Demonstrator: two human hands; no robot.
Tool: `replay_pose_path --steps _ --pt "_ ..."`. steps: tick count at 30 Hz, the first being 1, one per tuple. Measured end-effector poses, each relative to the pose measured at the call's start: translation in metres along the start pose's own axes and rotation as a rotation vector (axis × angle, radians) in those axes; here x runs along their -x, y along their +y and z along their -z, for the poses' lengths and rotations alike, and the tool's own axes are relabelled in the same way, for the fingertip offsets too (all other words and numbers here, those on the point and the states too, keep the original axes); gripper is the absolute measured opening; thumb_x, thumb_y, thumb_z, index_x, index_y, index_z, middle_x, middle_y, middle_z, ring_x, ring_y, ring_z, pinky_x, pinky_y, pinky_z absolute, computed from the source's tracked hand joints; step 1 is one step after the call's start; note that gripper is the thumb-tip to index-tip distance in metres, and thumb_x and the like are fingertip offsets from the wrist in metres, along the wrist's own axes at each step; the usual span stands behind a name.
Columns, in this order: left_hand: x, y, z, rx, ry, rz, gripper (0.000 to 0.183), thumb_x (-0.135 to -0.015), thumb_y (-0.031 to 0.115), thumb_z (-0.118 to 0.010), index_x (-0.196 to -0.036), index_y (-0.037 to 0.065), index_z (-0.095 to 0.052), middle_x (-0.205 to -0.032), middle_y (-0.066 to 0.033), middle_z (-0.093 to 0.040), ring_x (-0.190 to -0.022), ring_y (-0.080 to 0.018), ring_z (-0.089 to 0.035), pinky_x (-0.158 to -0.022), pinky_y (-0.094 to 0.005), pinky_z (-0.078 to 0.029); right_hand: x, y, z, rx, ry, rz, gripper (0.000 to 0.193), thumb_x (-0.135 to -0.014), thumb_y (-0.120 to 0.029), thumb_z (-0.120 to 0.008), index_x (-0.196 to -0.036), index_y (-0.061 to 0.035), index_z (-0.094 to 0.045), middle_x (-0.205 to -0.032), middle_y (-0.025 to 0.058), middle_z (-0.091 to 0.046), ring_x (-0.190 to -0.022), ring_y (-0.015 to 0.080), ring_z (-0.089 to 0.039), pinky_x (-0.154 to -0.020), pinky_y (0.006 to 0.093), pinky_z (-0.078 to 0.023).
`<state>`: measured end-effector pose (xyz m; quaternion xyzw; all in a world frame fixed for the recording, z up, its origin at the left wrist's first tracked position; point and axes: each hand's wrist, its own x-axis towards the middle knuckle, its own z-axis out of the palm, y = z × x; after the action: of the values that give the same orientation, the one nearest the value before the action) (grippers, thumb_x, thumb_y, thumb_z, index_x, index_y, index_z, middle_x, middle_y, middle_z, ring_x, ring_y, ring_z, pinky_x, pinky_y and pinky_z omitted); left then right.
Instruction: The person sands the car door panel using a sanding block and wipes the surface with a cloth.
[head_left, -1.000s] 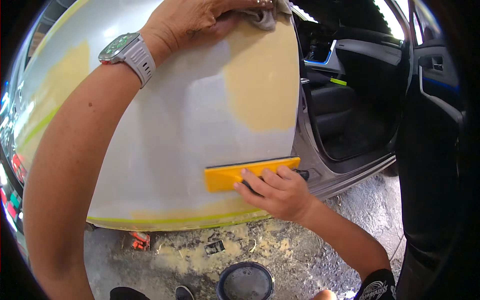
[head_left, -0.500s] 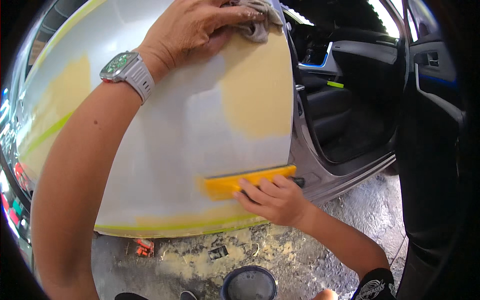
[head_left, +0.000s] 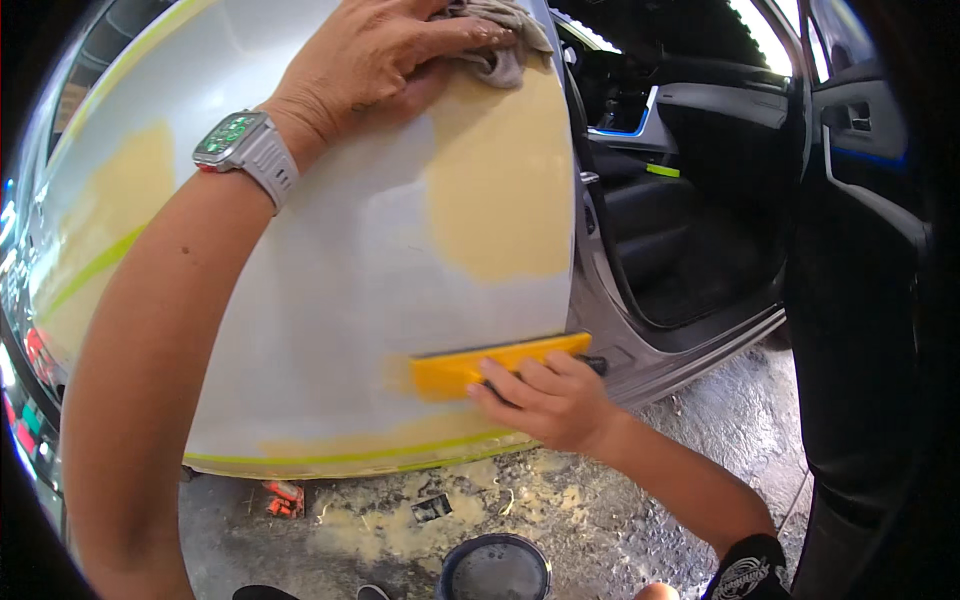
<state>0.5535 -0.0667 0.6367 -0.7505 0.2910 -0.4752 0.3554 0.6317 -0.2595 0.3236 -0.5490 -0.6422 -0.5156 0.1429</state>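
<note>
A pale car door panel (head_left: pixel 330 330) with tan filler patches fills the middle of the view. My left hand (head_left: pixel 385 50), with a watch on the wrist, rests at the panel's top. Its fingers are closed on a crumpled grey cloth (head_left: pixel 500 40), partly cut off by the upper edge. Low on the panel, my right hand (head_left: pixel 550 400) grips a yellow sanding block (head_left: pixel 450 372). The block's dark-edged long side lies along the surface near the panel's right edge, and its left end is blurred.
To the right, an open doorway shows a dark car seat (head_left: pixel 645 220), and another door (head_left: pixel 870 120) stands open beyond it. On the wet, filler-spattered floor below are a dark round bucket (head_left: pixel 495 572), an orange-red item (head_left: pixel 285 499) and a small dark scrap (head_left: pixel 432 509).
The panel and the car interior have shifted slightly left in view. Both hands keep their grips, and the sanding block stays low by the panel's right edge.
</note>
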Motion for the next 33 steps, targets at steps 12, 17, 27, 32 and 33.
replay_pose_path --steps 12,17,27,32,33 --pt "-0.002 -0.007 -0.011 0.065 0.084 -0.044 0.046 -0.079 0.007 -0.067 -0.123 0.019 -0.071 -0.142 -0.011 -0.056 -0.138 -0.0349 -0.046 -0.116 -0.0486 -0.04 0.011 -0.018 -0.004 -0.064 -0.106 0.007 0.033 -0.086 -0.021 -0.066 -0.118 -0.0171 -0.071 -0.128 0.0024 -0.067 -0.09 0.0156 -0.058 -0.078 0.0316 -0.046" --pt "-0.003 0.001 -0.005 0.015 0.029 -0.024 0.048 -0.078 0.008 -0.069 -0.124 0.019 -0.071 -0.142 -0.0106 -0.056 -0.138 -0.0349 -0.047 -0.115 -0.0483 -0.04 0.071 -0.007 -0.001 -0.102 -0.16 -0.028 0.035 -0.084 -0.02 -0.067 -0.118 -0.0182 -0.073 -0.128 0.0018 -0.067 -0.088 0.0157 -0.057 -0.077 0.0319 -0.045" --pt "0.001 -0.001 -0.008 0.0 0.029 0.005 0.047 -0.078 0.01 -0.07 -0.123 0.02 -0.072 -0.141 -0.0109 -0.057 -0.137 -0.0351 -0.048 -0.114 -0.0494 -0.042 0.018 -0.017 -0.005 -0.025 -0.082 -0.038 0.033 -0.088 -0.022 -0.063 -0.12 -0.0172 -0.071 -0.127 0.0013 -0.067 -0.09 0.0148 -0.058 -0.077 0.0317 -0.046" --pt "-0.007 0.001 -0.01 0.055 0.095 -0.041 0.043 -0.08 0.009 -0.069 -0.121 0.021 -0.073 -0.142 -0.0104 -0.058 -0.137 -0.034 -0.049 -0.114 -0.0505 -0.041 0.084 0.005 0.011 -0.05 -0.171 -0.044 0.034 -0.086 -0.022 -0.064 -0.119 -0.017 -0.07 -0.127 0.0028 -0.067 -0.087 0.0141 -0.058 -0.077 0.0314 -0.046" --pt "-0.006 0.0 -0.01 0.054 0.094 -0.041 0.043 -0.08 0.009 -0.069 -0.121 0.021 -0.073 -0.142 -0.0104 -0.058 -0.137 -0.034 -0.049 -0.114 -0.0505 -0.041 0.082 0.005 0.008 -0.05 -0.169 -0.043 0.034 -0.086 -0.022 -0.064 -0.119 -0.017 -0.07 -0.127 0.0028 -0.067 -0.087 0.0141 -0.058 -0.077 0.0314 -0.046"
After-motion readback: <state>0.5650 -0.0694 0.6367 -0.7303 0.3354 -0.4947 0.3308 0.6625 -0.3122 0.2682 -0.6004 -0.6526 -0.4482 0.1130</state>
